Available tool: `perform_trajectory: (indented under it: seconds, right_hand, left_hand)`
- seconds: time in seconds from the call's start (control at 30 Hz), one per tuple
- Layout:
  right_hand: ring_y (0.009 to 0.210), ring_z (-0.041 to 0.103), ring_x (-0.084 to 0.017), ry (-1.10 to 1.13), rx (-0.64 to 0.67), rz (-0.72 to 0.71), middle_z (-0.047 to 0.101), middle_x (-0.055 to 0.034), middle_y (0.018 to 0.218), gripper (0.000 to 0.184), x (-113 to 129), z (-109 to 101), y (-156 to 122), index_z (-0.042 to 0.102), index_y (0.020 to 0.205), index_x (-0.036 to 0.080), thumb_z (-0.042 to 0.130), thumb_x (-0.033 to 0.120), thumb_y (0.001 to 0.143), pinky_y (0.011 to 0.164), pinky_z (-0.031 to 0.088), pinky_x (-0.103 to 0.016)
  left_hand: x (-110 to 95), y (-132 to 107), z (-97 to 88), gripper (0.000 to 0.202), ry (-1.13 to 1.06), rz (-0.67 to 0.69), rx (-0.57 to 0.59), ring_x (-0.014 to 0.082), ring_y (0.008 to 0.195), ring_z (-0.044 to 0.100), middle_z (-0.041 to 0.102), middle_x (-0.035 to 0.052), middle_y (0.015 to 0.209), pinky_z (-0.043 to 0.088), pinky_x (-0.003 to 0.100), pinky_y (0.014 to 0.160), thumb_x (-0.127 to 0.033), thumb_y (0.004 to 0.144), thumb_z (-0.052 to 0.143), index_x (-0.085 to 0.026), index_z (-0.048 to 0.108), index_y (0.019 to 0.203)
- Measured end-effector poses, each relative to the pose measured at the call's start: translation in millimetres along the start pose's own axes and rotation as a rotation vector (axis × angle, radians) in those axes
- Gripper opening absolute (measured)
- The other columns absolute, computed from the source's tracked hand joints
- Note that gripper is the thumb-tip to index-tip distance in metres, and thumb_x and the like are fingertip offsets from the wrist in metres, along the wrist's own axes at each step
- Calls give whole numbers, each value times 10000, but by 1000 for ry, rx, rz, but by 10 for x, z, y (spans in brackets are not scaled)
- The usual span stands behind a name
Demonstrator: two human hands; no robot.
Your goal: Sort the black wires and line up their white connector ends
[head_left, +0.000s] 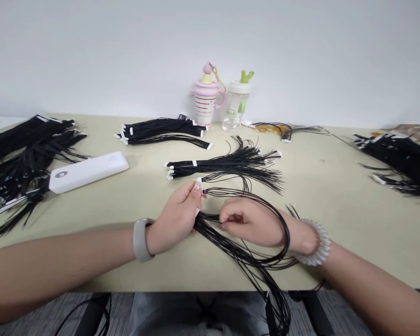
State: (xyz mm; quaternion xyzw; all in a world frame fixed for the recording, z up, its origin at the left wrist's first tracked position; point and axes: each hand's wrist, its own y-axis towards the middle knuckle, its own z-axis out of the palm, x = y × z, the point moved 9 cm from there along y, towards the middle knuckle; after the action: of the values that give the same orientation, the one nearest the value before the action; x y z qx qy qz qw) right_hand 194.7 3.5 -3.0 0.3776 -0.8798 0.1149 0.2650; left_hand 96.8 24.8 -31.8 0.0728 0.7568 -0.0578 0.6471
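Observation:
My left hand [182, 208] is closed on a bundle of thin black wires [227, 238] with white connectors at their ends. One white connector [199, 180] pokes out above its thumb. The wires run right, loop around my right wrist and hang over the table's front edge. My right hand [250, 220] is curled, its thumb and fingertips pinched on a few strands of the same bundle. Just beyond both hands lies another pile of black wires [224, 165] with white connectors at its left ends.
A white power bank [89, 171] lies left, beside a large heap of black wires [24, 158]. Stacked wire bundles [161, 128], a pink-lidded cup [206, 105] and a clear bottle [235, 109] stand along the back. More wires [402, 161] are at right.

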Motion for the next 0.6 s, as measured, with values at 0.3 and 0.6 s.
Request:
perform_trajectory:
  seconds: [0.3, 0.6]
  right_hand:
    - [494, 499, -113, -68, -721, 444, 582, -8, 561, 102, -592, -1258, -472, 652, 699, 172, 596, 257, 694, 493, 398, -258]
    - [595, 508, -55, 863, -967, 80, 610, -8, 916, 83, -656, -1272, -480, 623, 767, 198, 596, 164, 696, 632, 460, -248]
  left_hand:
    - [82, 5, -3, 400, -30, -105, -1, 74, 339, 349, 351, -52, 510, 307, 200, 292, -544, 833, 349, -202, 357, 625]
    - [25, -2, 70, 396, -49, 10, 97, 84, 370, 372, 362, -52, 485, 317, 223, 373, -486, 870, 326, -197, 348, 600]
